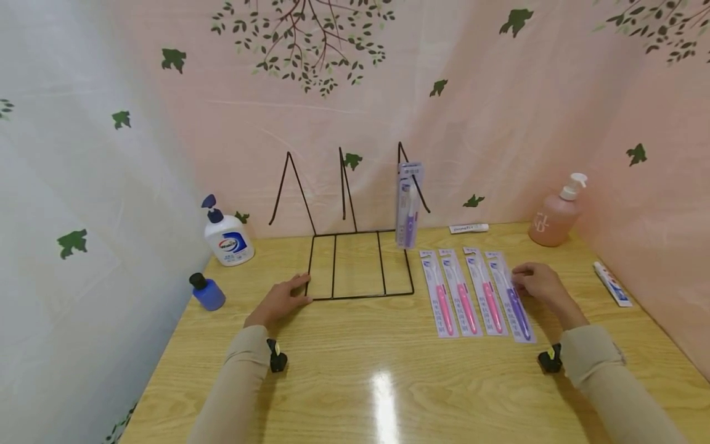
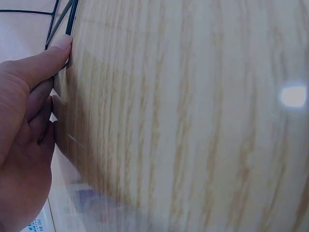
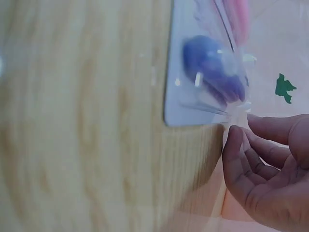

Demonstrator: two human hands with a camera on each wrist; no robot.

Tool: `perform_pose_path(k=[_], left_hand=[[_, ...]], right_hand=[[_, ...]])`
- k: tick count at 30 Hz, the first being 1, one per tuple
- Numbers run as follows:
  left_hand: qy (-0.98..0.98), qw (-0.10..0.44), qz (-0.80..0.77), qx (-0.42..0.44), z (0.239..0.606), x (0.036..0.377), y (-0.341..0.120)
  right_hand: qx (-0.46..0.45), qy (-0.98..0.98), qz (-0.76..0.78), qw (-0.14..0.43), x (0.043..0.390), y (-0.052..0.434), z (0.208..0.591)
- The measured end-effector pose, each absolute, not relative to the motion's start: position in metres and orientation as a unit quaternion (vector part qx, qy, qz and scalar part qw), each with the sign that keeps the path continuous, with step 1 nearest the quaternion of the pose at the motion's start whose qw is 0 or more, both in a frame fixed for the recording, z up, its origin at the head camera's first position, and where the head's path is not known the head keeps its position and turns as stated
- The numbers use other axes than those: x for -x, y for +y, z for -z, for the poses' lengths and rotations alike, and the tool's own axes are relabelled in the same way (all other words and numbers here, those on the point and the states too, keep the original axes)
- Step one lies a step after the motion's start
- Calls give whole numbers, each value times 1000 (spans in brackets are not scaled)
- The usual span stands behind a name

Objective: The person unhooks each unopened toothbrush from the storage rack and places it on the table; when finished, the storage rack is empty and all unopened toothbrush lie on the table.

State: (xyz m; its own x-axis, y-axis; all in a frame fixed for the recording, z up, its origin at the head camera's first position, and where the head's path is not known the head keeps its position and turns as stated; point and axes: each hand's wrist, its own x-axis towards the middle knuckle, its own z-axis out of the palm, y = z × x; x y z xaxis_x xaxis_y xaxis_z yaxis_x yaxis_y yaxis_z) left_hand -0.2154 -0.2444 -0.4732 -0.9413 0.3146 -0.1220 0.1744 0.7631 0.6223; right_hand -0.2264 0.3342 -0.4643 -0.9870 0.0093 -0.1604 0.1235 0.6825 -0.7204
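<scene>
A black wire rack (image 1: 359, 266) with three upright prongs stands at the middle of the wooden table (image 1: 388, 370). One purple toothbrush pack (image 1: 409, 206) hangs on its right prong. Three pink toothbrush packs (image 1: 465, 296) and one purple pack (image 1: 513, 299) lie side by side to the right of the rack. My left hand (image 1: 295, 290) lies flat on the table, its thumb (image 2: 60, 48) against the rack's front left corner (image 2: 62, 24). My right hand (image 1: 519, 282) has loosely curled fingers (image 3: 234, 145) touching the right edge of the lying purple pack (image 3: 207, 72); nothing is pinched between them.
A white hand-wash pump bottle (image 1: 227, 237) and a small blue bottle (image 1: 208, 291) stand at the left. A pink pump bottle (image 1: 557, 213) is at the back right, a toothpaste tube (image 1: 468, 228) by the wall, another (image 1: 612, 283) at the right edge. Curtains close three sides.
</scene>
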Motion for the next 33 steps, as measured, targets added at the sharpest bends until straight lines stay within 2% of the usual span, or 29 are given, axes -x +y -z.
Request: perform_pose_path(k=[5, 8, 20, 26, 33], left_hand=[[930, 114, -325, -125, 473, 215, -244], [929, 115, -329, -123, 472, 215, -244], [929, 111, -331, -125, 474, 214, -245], [927, 116, -336, -123, 474, 216, -244], [927, 115, -335, -125, 474, 218, -245]], right_hand=[[-29, 927, 370, 46, 224, 330, 457], [-6, 933, 359, 9, 225, 320, 448], [93, 894, 418, -132, 231, 245, 399], [139, 860, 463, -162, 238, 208, 386], [151, 821, 518, -189, 253, 174, 378]])
